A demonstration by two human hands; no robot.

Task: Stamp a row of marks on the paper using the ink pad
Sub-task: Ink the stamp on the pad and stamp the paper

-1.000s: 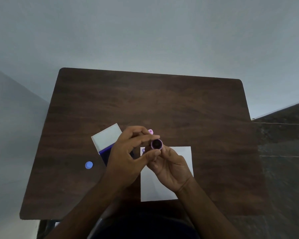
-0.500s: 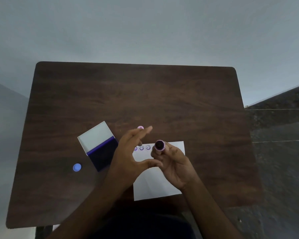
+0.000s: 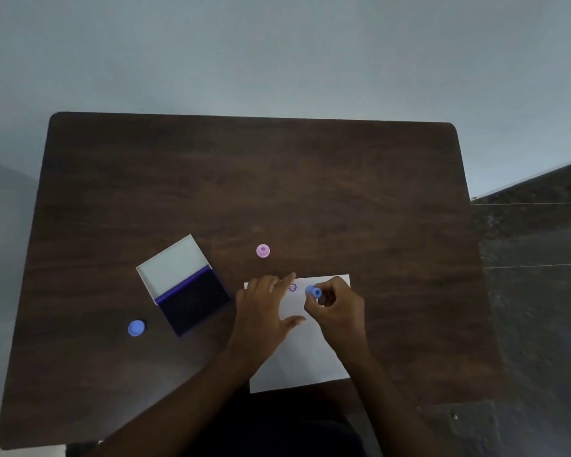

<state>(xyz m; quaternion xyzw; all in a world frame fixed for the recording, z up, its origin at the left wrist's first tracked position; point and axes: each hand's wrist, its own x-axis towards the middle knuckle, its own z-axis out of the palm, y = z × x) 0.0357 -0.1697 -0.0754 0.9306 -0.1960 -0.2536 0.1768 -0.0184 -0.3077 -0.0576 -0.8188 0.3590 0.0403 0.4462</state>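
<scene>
A white paper [image 3: 305,357] lies near the front edge of the dark wooden table [image 3: 211,179]. My right hand [image 3: 338,311] pinches a small blue round stamp [image 3: 313,291] and holds it down on the paper's top edge. One purple smiley mark [image 3: 292,287] shows just left of the stamp. My left hand [image 3: 264,311] rests flat on the paper's left side, fingers spread, and hides any other marks. The open ink pad [image 3: 195,300], dark blue with a white lid, sits left of the paper.
A pink round stamp [image 3: 263,251] stands on the table just beyond the paper. A blue cap [image 3: 136,327] lies to the left of the ink pad. A dark tiled floor shows to the right of the table.
My right hand turned the stamp over and lowered it onto the paper to the right of the marks. My left hand let go of the stamp and flattened onto the paper.
</scene>
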